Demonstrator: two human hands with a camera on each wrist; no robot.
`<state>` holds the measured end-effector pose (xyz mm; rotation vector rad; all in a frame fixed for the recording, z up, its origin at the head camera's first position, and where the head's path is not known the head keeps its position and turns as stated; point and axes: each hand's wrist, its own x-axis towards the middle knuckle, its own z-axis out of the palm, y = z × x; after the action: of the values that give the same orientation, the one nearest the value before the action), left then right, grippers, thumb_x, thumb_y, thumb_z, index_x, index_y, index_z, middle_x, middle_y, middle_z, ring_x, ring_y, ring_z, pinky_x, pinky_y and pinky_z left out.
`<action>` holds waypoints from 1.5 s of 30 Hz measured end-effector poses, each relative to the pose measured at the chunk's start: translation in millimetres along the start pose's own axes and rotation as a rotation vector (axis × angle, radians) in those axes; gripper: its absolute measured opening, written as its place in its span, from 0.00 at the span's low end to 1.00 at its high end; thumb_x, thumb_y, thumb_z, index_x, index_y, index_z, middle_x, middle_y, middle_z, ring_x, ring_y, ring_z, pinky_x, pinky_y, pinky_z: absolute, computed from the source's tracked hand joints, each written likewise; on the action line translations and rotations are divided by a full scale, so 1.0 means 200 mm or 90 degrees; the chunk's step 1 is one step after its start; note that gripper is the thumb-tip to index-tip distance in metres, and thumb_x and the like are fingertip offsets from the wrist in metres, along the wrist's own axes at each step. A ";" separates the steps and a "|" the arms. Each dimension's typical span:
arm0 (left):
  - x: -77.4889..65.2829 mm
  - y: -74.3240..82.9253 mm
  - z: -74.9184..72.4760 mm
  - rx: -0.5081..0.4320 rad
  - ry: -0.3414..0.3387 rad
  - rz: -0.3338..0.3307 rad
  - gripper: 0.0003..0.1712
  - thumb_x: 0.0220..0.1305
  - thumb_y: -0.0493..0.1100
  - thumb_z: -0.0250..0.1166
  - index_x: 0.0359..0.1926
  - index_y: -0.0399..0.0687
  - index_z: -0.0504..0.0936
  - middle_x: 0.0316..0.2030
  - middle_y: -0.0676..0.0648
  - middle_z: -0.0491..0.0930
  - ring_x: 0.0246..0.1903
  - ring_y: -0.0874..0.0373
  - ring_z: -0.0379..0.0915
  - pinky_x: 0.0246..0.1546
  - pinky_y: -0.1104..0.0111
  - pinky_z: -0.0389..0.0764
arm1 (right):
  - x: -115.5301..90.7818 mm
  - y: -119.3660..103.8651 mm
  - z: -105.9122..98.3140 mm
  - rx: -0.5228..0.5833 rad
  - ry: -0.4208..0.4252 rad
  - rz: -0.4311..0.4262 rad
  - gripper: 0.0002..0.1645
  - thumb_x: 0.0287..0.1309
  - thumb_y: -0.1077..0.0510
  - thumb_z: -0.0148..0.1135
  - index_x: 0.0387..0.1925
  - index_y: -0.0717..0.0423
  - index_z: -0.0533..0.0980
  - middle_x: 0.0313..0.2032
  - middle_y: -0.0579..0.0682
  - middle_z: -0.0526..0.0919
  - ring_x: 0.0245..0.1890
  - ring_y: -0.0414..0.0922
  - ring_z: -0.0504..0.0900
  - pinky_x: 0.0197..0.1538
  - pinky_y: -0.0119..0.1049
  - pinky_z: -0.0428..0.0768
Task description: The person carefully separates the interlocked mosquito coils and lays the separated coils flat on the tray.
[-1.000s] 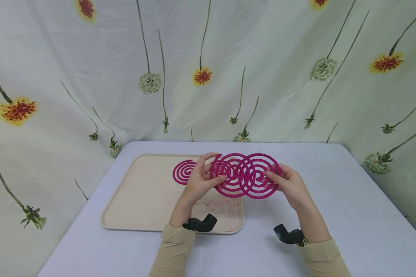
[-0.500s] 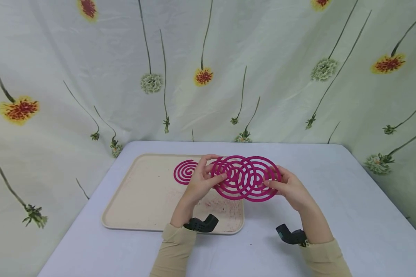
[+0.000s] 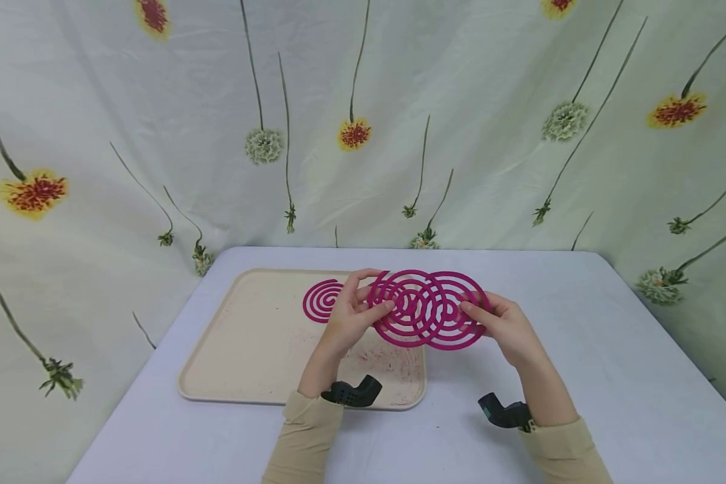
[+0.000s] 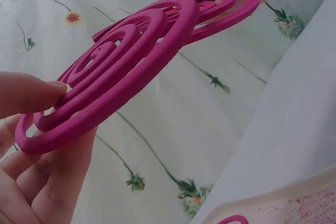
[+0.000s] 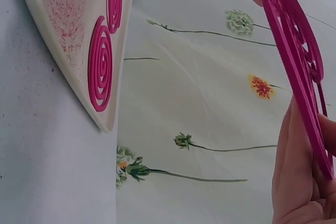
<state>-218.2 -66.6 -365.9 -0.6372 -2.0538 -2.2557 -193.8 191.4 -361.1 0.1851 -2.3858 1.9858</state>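
Two magenta mosquito coils are held up flat-on, one overlapping the other. My left hand [image 3: 349,314] pinches the left mosquito coil [image 4: 131,82], thumb on its face and fingers behind. The right mosquito coil [image 3: 450,310] is gripped at its outer side by my right hand [image 3: 508,326], whose thumb presses on the near face. Edge-on in the right wrist view, the held coils [image 5: 294,64] lie close together, nearly parallel. Another mosquito coil [image 3: 329,301] lies on the beige tray [image 3: 248,349], partly behind my left hand. One more tray coil [image 5: 101,66] shows in the right wrist view.
The tray sits on the left half of a white-covered table [image 3: 556,323]. Reddish crumbs [image 3: 393,359] are scattered over its right part. A curtain with a flower print [image 3: 478,121] hangs behind the table. Each wrist wears a black camera [image 3: 353,391].
The right coil has shifted slightly left, so the two held coils overlap a bit more. Both dipped a little and rose again. The grips are unchanged.
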 end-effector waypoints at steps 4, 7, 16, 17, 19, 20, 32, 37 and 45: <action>0.00 0.00 0.00 -0.017 0.022 0.017 0.29 0.59 0.32 0.64 0.60 0.47 0.63 0.49 0.35 0.77 0.45 0.46 0.79 0.43 0.59 0.80 | 0.01 0.00 0.03 0.058 0.064 0.005 0.26 0.62 0.53 0.60 0.54 0.70 0.70 0.40 0.48 0.81 0.38 0.38 0.81 0.44 0.31 0.80; 0.01 0.00 0.00 -0.021 0.035 0.030 0.29 0.60 0.32 0.63 0.60 0.47 0.64 0.49 0.34 0.77 0.45 0.46 0.79 0.42 0.59 0.80 | 0.01 0.01 0.05 0.113 0.099 0.004 0.28 0.61 0.52 0.60 0.56 0.67 0.69 0.44 0.50 0.80 0.40 0.39 0.81 0.45 0.31 0.80; 0.00 0.01 -0.08 -0.005 0.046 0.031 0.30 0.59 0.33 0.64 0.62 0.47 0.66 0.49 0.34 0.77 0.44 0.47 0.80 0.43 0.61 0.80 | 0.03 0.02 0.11 0.161 0.185 -0.002 0.28 0.60 0.56 0.62 0.55 0.57 0.58 0.35 0.45 0.82 0.34 0.38 0.84 0.41 0.31 0.81; 0.00 0.02 -0.09 -0.001 0.038 0.028 0.30 0.59 0.33 0.64 0.62 0.47 0.66 0.49 0.34 0.77 0.44 0.47 0.80 0.43 0.61 0.80 | 0.03 0.02 0.11 0.163 0.187 -0.001 0.25 0.60 0.56 0.61 0.52 0.58 0.59 0.33 0.43 0.83 0.33 0.38 0.85 0.41 0.31 0.81; -0.01 0.02 -0.12 0.011 0.020 0.019 0.30 0.59 0.33 0.64 0.62 0.47 0.66 0.49 0.34 0.77 0.44 0.48 0.80 0.43 0.61 0.80 | 0.03 0.02 0.12 0.162 0.185 -0.002 0.21 0.60 0.57 0.61 0.47 0.58 0.60 0.30 0.41 0.83 0.32 0.38 0.85 0.40 0.32 0.82; -0.01 0.02 -0.14 0.015 0.012 0.017 0.30 0.59 0.33 0.64 0.63 0.46 0.66 0.49 0.35 0.77 0.44 0.49 0.80 0.44 0.61 0.80 | 0.02 0.02 0.12 0.161 0.180 -0.003 0.20 0.60 0.56 0.61 0.46 0.59 0.61 0.30 0.40 0.83 0.32 0.38 0.85 0.40 0.32 0.82; -0.04 0.03 -0.34 0.063 0.002 -0.016 0.31 0.60 0.35 0.64 0.64 0.47 0.65 0.52 0.36 0.76 0.46 0.50 0.79 0.43 0.61 0.80 | 0.01 0.04 0.13 0.186 0.042 -0.106 0.20 0.69 0.58 0.43 0.54 0.69 0.66 0.39 0.44 0.82 0.35 0.41 0.84 0.41 0.32 0.82; -0.08 0.04 -0.44 0.064 0.013 -0.006 0.30 0.62 0.33 0.61 0.64 0.44 0.64 0.52 0.32 0.75 0.44 0.51 0.80 0.43 0.63 0.80 | 0.03 0.08 0.14 0.105 -0.031 -0.127 0.19 0.67 0.59 0.50 0.55 0.68 0.68 0.43 0.52 0.84 0.36 0.42 0.84 0.40 0.36 0.83; -0.13 0.02 -0.58 0.090 -0.013 -0.029 0.30 0.63 0.33 0.60 0.65 0.44 0.62 0.52 0.26 0.72 0.43 0.49 0.79 0.41 0.64 0.81 | 0.05 0.13 0.19 0.020 -0.074 -0.099 0.13 0.61 0.60 0.60 0.43 0.67 0.76 0.30 0.56 0.83 0.31 0.46 0.82 0.37 0.35 0.83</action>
<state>-225.5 -184.3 -375.5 -0.6122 -2.2340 -2.1101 -204.7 158.3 -393.1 0.4836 -2.3257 1.9939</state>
